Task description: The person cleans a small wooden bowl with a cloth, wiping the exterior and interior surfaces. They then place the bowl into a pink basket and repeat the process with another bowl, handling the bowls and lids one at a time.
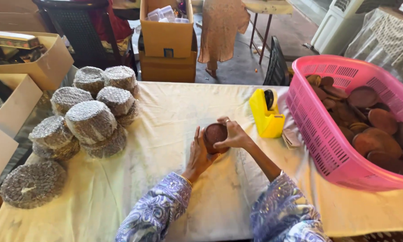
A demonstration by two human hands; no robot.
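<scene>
Two sleeves with a blue and white pattern come in from the near edge of the table (174, 112), which is covered by a pale cloth. Both hands meet at the middle of the cloth around a small round brown pot (215, 134). Its left side is cupped by the left hand (198, 153), and the right hand (234, 135) grasps it from the top and right, fingers curled over the rim. Just right of the hands stands a yellow tape dispenser (267, 117). Farther right, a pink plastic basket (327, 143) holds many brown clay lids and pots. On the left side lies a pile of round bundles in bubble wrap (90, 120). Cardboard boxes (167, 36) stand far behind the table.
</scene>
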